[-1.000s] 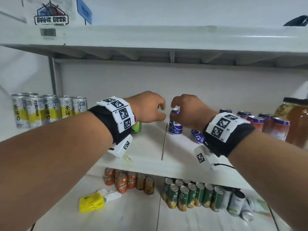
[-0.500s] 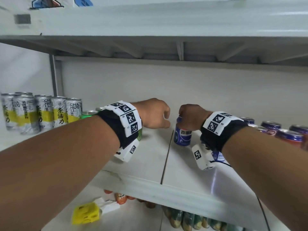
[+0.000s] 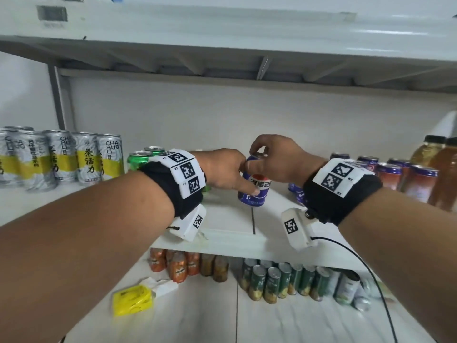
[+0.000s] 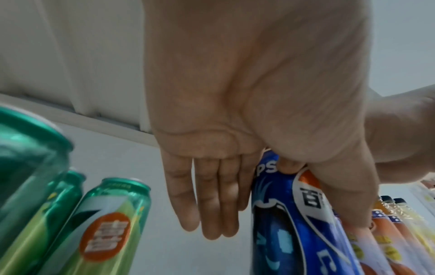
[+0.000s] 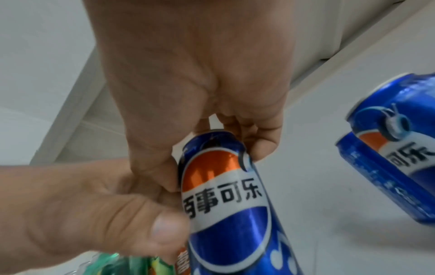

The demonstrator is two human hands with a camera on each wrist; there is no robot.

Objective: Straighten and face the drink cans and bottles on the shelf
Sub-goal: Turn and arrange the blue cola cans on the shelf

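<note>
A blue aluminium cola can (image 3: 254, 188) stands mid-shelf, logo facing me. My right hand (image 3: 277, 159) pinches its rim; my left hand (image 3: 222, 170) touches its side, fingers straight. Next, I judge: slide it toward the blue cans (image 3: 298, 191) at its right.

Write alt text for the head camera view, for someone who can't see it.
Both hands meet on one upright blue Pepsi can on a white shelf: the right hand pinches its top rim, the left hand touches its side. Yellow-and-silver tea cans stand at left, more cans on the shelf below.
</note>
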